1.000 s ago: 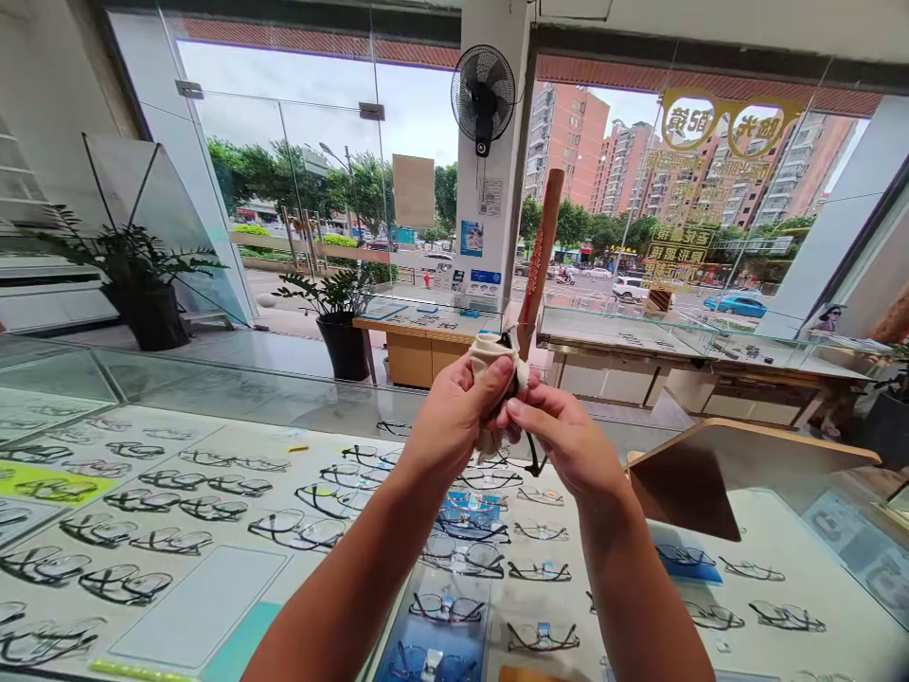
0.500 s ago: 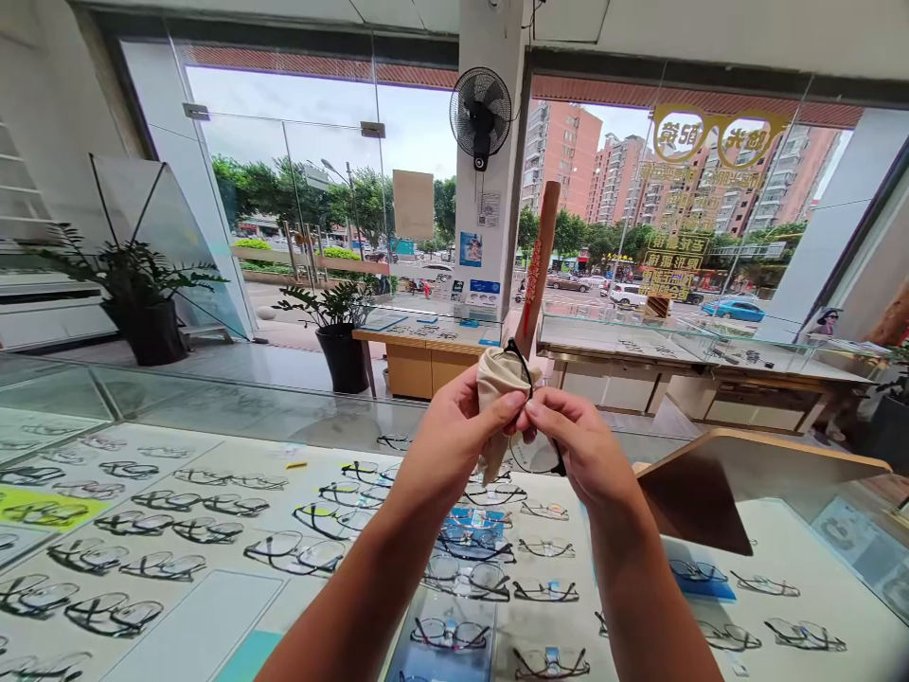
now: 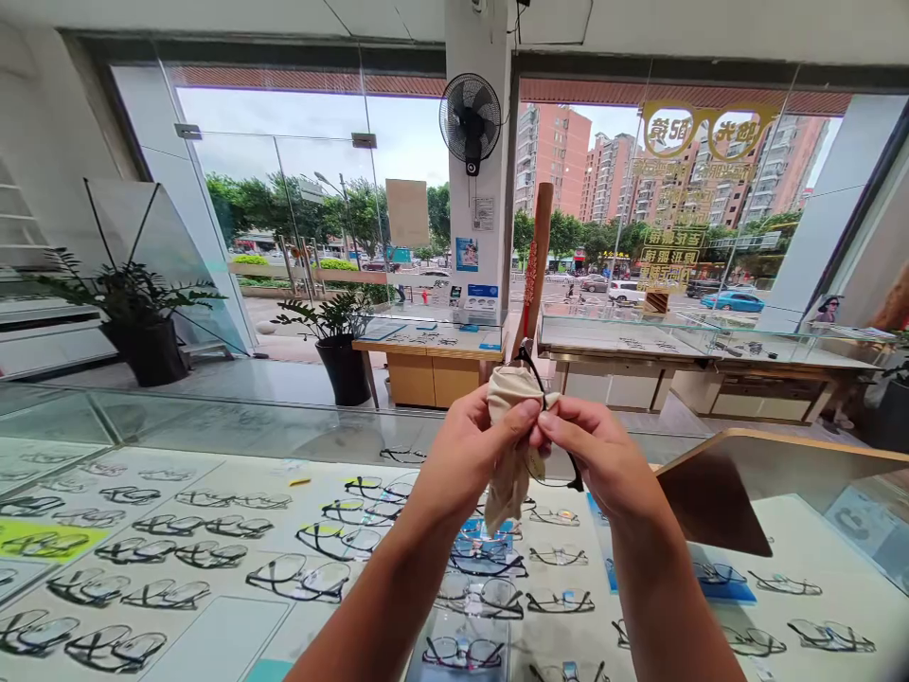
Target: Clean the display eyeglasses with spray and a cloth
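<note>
Both hands meet above the glass display case, around a pair of dark-framed eyeglasses [image 3: 574, 474]. My left hand [image 3: 483, 436] is closed on a beige cloth [image 3: 509, 384], which is bunched against the frame and hangs below the fingers. My right hand [image 3: 593, 440] pinches the eyeglasses near the middle, its thumb and fingertips touching the left ones. One temple arm points up past the cloth, and a lens rim shows under the right fingers. Part of the frame is hidden by the cloth and fingers.
The glass display case [image 3: 234, 426] below holds rows of eyeglasses. A brown-backed mirror or panel [image 3: 710, 502] leans on it at right. Beyond stand a wooden-fronted counter [image 3: 412, 377], potted plants [image 3: 345, 365] and a pillar with a wall fan [image 3: 470, 118].
Both hands, with the cloth and eyeglasses, have shifted slightly right and down in view. The cloth now hangs lower, and the fingers still grip near the same place.
</note>
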`<state>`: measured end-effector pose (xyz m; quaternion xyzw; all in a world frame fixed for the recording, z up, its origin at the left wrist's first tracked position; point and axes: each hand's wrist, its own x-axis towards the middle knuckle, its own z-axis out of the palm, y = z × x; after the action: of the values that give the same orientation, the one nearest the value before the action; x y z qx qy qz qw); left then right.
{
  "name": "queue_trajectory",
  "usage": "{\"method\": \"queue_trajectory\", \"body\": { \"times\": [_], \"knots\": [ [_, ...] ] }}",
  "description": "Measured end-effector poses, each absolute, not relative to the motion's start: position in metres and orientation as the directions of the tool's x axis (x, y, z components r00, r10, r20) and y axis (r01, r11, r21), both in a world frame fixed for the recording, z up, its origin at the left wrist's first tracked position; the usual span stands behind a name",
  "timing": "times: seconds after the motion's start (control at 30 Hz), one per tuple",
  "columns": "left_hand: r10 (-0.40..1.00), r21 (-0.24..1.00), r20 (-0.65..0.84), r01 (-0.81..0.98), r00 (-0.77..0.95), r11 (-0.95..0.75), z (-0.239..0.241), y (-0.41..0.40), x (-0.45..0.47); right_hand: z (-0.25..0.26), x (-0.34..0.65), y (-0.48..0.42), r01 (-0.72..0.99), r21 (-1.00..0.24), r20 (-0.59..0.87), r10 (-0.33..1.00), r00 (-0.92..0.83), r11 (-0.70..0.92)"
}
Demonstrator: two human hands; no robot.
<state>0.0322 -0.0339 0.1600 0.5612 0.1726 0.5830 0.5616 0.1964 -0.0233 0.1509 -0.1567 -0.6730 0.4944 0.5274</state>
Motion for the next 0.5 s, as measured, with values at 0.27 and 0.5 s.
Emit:
{"method": "queue_trajectory", "body": {
  "times": [0.27,0.5],
  "knots": [
    [0.884,0.783,0.45,-0.533,0.126,-0.322,0.156,-0.034,0.046,0.151,0.19,-0.024,-0.334,-0.82,0.567,0.745,-0.352,0.465],
    [0.893,0.777,0.449,-0.501,0.02,-0.38,0.159,-0.041,0.049,0.152,0.19,-0.028,-0.316,-0.816,0.574,0.745,-0.339,0.485]
  ]
}}
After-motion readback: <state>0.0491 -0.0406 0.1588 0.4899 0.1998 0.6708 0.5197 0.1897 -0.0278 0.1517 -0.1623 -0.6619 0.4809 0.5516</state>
